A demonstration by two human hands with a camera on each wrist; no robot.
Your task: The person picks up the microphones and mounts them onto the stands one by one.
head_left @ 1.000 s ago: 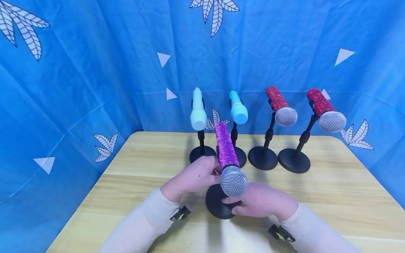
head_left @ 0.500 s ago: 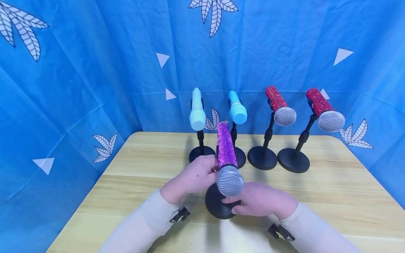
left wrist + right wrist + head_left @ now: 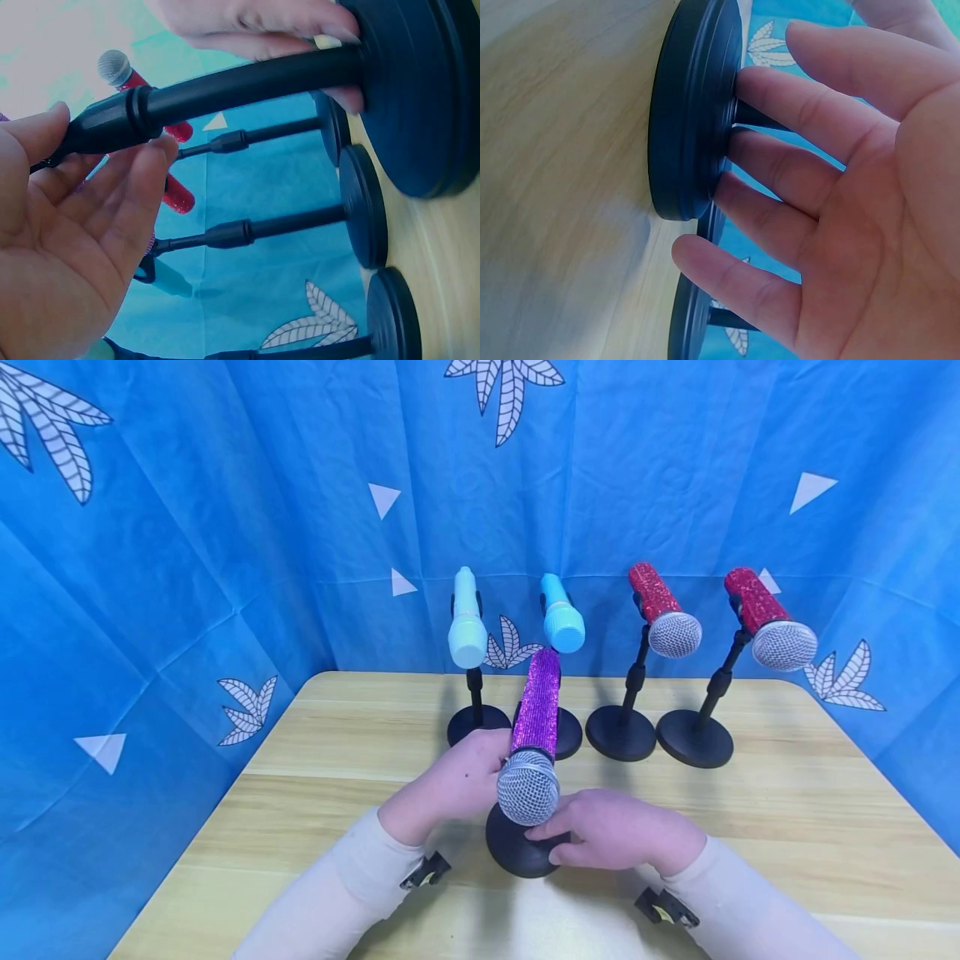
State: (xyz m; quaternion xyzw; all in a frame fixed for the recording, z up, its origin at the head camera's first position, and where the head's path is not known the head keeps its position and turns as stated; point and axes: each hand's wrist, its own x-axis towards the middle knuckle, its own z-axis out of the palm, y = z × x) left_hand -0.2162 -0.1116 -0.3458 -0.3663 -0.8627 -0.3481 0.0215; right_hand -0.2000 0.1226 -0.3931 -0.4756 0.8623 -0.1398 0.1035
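A purple sequined microphone (image 3: 537, 706) with a silver mesh head sits tilted on a black desktop stand, its head toward me. My left hand (image 3: 461, 774) grips the stand's upper part below the microphone; in the left wrist view, thumb and fingers pinch the collar of the microphone stand (image 3: 255, 86). My right hand (image 3: 618, 831) rests its fingertips on the stand's round base (image 3: 517, 853). In the right wrist view, those fingers (image 3: 780, 161) reach fairly straight onto the base's upper face. From the head view, the microphone hides the pole and part of the left fingers.
Behind stand a pale mint microphone (image 3: 467, 627), a turquoise microphone (image 3: 562, 618) and two red glitter microphones, one nearer the middle (image 3: 654, 593) and one farther right (image 3: 757, 602), each on a black stand. A blue patterned curtain (image 3: 315, 510) borders the wooden table (image 3: 337, 735).
The purple microphone has swivelled: its mesh head has swung left and its tail end right. Both hands stay in nearly the same place, and the base has not visibly moved.
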